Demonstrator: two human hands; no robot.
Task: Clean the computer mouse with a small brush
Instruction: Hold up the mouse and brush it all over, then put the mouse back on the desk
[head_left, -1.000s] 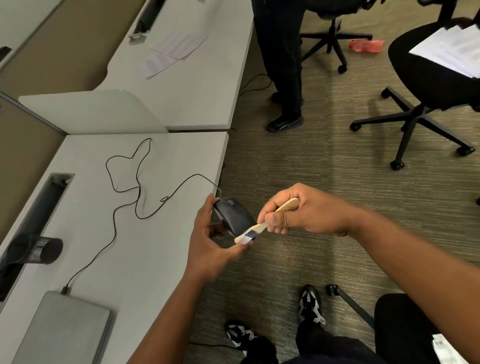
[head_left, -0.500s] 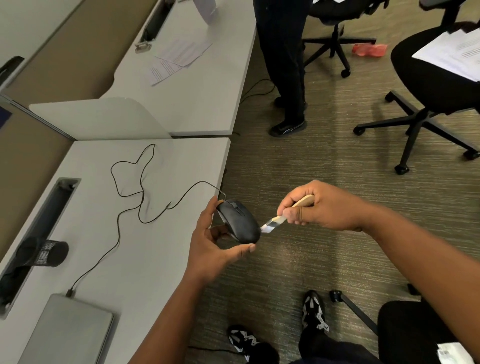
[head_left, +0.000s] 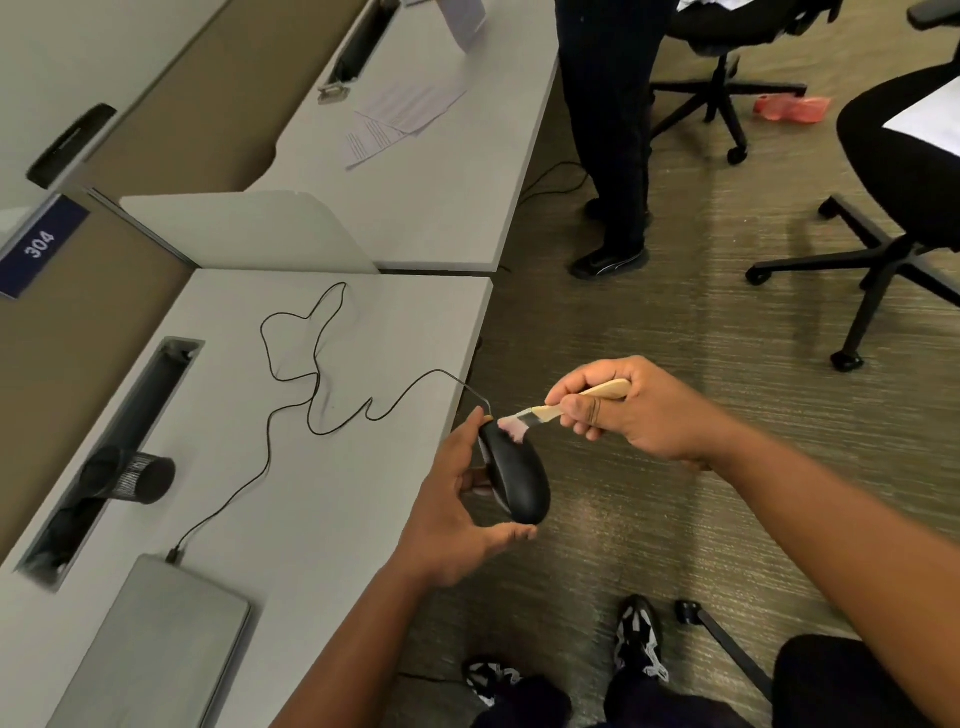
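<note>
A black wired computer mouse (head_left: 517, 475) is held off the right edge of the grey desk (head_left: 332, 499), above the carpet. My left hand (head_left: 457, 514) grips it from below, thumb at its near end and fingers at its far end. My right hand (head_left: 631, 408) pinches the wooden handle of a small brush (head_left: 563, 408). The brush's pale bristles touch the far end of the mouse, close to where the thin black cable (head_left: 311, 389) leaves it. That cable loops over the desk to a closed grey laptop (head_left: 156, 644).
A black mesh pen cup (head_left: 137, 478) lies in the desk's cable slot. Papers (head_left: 395, 122) lie on the neighbouring desk. A person's dark trouser legs (head_left: 608, 156) stand beyond it, with black office chairs (head_left: 893, 208) on the right. My own shoes (head_left: 639, 644) are below.
The mouse has turned so its length points away from me. The brush went from the mouse's near side out to the right, then up to its far end.
</note>
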